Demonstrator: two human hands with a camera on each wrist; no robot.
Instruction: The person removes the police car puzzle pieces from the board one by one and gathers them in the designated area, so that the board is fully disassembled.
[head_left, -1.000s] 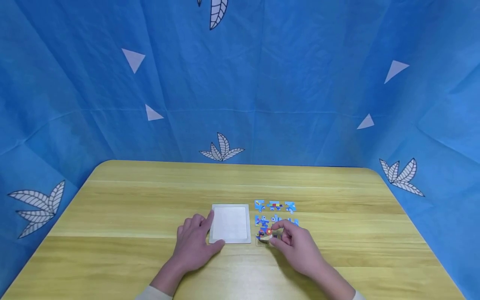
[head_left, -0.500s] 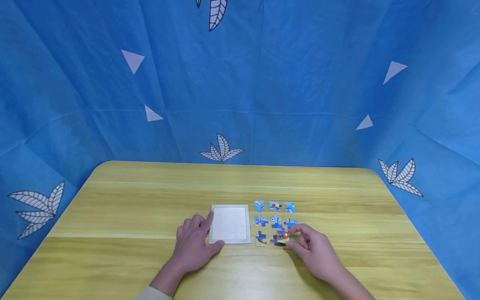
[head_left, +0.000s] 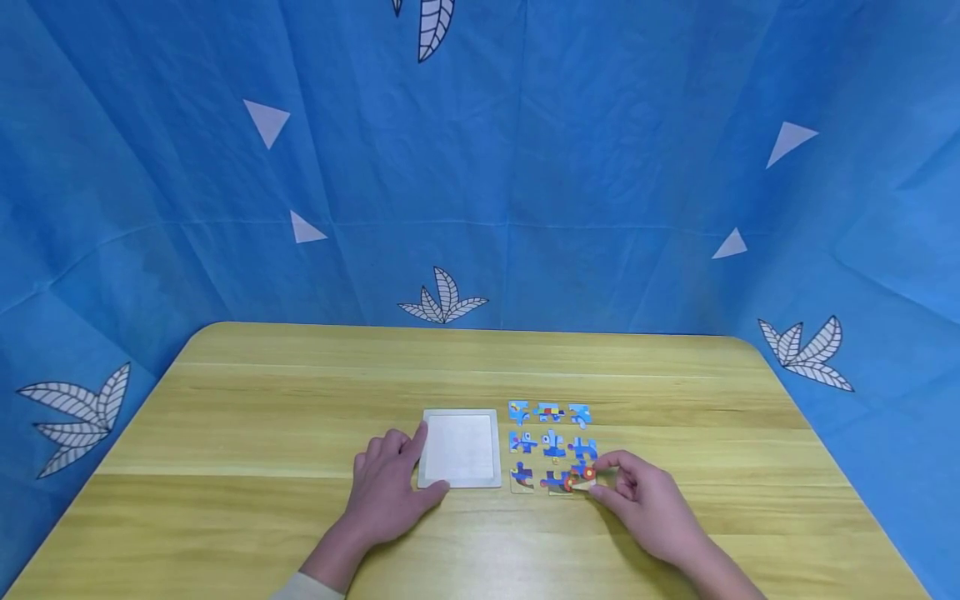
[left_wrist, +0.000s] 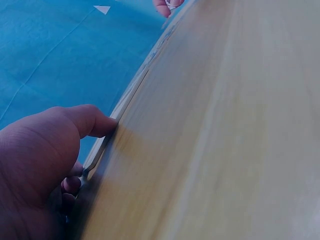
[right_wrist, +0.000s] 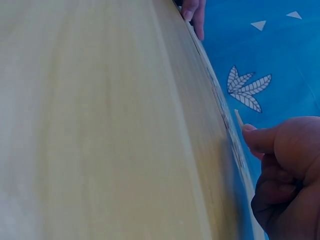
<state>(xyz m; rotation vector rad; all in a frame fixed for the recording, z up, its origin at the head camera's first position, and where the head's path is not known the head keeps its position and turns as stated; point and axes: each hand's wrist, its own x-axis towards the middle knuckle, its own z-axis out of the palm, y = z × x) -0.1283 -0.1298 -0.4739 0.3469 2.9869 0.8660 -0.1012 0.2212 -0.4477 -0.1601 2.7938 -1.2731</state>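
Note:
My left hand (head_left: 390, 487) rests at the left side of a white square puzzle tray (head_left: 461, 450), the index finger at its left edge and the thumb at its near left corner. In the left wrist view the thumb (left_wrist: 97, 120) lies against the tray's thin edge. My right hand (head_left: 641, 504) pinches a puzzle piece (head_left: 587, 475) with a red wheel print between thumb and index finger. The piece is tilted at the lower right of the loose pieces and overlaps a neighbour. In the right wrist view that piece (right_wrist: 238, 118) shows edge-on above the fingertips.
Several blue printed jigsaw pieces (head_left: 550, 412) lie in rows right of the tray, with a lower left piece (head_left: 522, 477) nearest it. All stand on a wood-grain table (head_left: 300, 375). A blue curtain (head_left: 600, 167) with white leaf prints hangs behind and at the sides.
My right hand has moved to the right with the pinched puzzle piece, from over the lower left piece to the lower right of the rows. The left hand and tray have stayed put.

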